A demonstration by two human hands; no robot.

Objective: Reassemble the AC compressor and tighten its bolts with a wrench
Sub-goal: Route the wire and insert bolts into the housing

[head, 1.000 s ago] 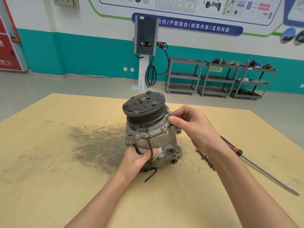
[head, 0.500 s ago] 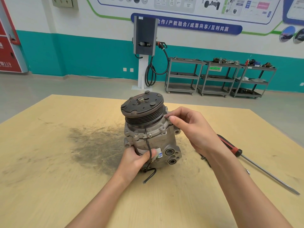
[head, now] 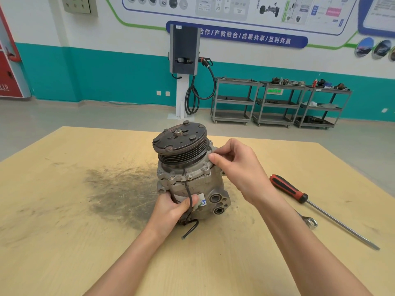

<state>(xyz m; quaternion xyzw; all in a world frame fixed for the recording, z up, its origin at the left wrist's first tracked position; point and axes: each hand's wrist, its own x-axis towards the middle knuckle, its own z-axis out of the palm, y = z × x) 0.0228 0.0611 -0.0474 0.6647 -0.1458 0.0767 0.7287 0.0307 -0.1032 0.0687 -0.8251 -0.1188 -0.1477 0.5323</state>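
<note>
The AC compressor (head: pixel 190 178) stands on its rear end near the middle of the wooden table (head: pixel 64 242), pulley up and tilted a little toward you. Your left hand (head: pixel 171 210) wraps the lower body from the near side, thumb pressed on the casing beside the white label and over the black wire (head: pixel 189 201) that runs down from the clutch coil. Your right hand (head: pixel 237 167) is curled at the front flange just under the grooved pulley (head: pixel 181 146), thumb and forefinger closed in a tight pinch at the flange rim; it looks like a bolt being started by hand, but whatever is pinched is too small to make out.

Judging by the cast aluminium housing and steel pulley, this unit is heavy, rigid and top-heavy as it stands, so keep the left hand braced low. The casing looks oily and dusty and may slip; grip the ribbed body or the mounting ears, not the pulley, which probably spins. Do not lift by the wire: it is soft and could tear at its root.

The wrench (head: pixel 310 222) lies on the table behind your right forearm, partly hidden, with a red-and-black screwdriver (head: pixel 288 190) beside it.
</note>
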